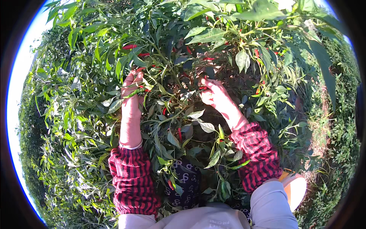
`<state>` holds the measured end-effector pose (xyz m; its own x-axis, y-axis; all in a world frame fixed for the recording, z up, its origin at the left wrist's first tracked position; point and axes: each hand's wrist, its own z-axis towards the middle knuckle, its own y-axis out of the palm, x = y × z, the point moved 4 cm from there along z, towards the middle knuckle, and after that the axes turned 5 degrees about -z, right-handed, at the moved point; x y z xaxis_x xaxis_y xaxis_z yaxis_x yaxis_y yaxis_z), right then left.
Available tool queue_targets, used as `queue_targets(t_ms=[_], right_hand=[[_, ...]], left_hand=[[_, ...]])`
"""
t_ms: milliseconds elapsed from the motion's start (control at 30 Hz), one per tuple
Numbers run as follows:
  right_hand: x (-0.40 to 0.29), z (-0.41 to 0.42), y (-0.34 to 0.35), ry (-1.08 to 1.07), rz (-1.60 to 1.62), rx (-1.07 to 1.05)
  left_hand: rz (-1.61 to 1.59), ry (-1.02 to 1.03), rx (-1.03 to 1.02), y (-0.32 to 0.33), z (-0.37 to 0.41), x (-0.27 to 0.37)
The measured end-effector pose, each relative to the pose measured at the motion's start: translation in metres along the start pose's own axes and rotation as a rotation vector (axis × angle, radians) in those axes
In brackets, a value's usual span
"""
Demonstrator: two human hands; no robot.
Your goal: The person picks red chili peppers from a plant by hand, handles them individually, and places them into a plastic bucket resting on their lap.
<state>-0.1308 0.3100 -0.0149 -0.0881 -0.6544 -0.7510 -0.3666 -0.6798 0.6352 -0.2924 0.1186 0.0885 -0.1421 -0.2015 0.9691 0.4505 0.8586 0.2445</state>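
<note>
My left hand [132, 86] reaches up into a chili pepper plant, its fingertips against a red chili pepper [140, 69]. Leaves and stems partly cover those fingers, so their grip is unclear. A green chili pepper [133, 93] crosses in front of the wrist side of this hand. To the right, across the branches, my right hand [214, 93] has its thumb and fingers bent together around a small red chili pepper [203, 88]. Another red chili pepper [129, 46] hangs above my left hand. Below, between my forearms, a red chili pepper [179, 134] hangs among leaves.
Dense pepper foliage [77, 120] fills the left side. Large leaves [257, 13] hang close at the top right. A pale rounded container [296, 190], partly hidden, stands by my right elbow. A strip of bare ground [319, 128] runs between plant rows on the right.
</note>
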Motion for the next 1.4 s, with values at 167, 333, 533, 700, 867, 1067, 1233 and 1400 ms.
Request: queue_targets(t_ms=[167,333,533,700,867,1067,1233,1400], right_hand=[[-0.035,-0.101,0.071,-0.067,0.283,-0.072],[-0.071,-0.170,0.086,-0.288,0.147,-0.084],[-0.078,-0.244,0.108,-0.492,-0.302,0.252],[-0.062,-0.283,0.095,-0.533,0.081,0.315],[-0.050,-0.312,0.102,-0.656,-0.222,0.442],[-0.033,-0.336,0.109,-0.612,-0.133,0.417],[-0.018,-0.342,0.108,-0.555,-0.158,0.456],[-0.018,-0.344,0.108,-0.807,-0.981,0.697]], left_hand=[[0.368,0.445,-0.064,-0.021,0.009,0.011],[0.562,1.127,-0.149,0.084,-0.107,0.087],[0.520,0.802,-0.743,0.148,-0.215,0.070],[-0.183,0.074,-1.030,0.152,-0.243,0.030],[-0.066,-0.112,-1.019,0.149,-0.277,0.018],[-0.283,-0.195,-1.149,0.147,-0.301,0.010],[-0.117,-0.214,-1.231,0.133,-0.308,0.017],[0.395,0.162,-1.017,0.131,-0.302,0.001]])
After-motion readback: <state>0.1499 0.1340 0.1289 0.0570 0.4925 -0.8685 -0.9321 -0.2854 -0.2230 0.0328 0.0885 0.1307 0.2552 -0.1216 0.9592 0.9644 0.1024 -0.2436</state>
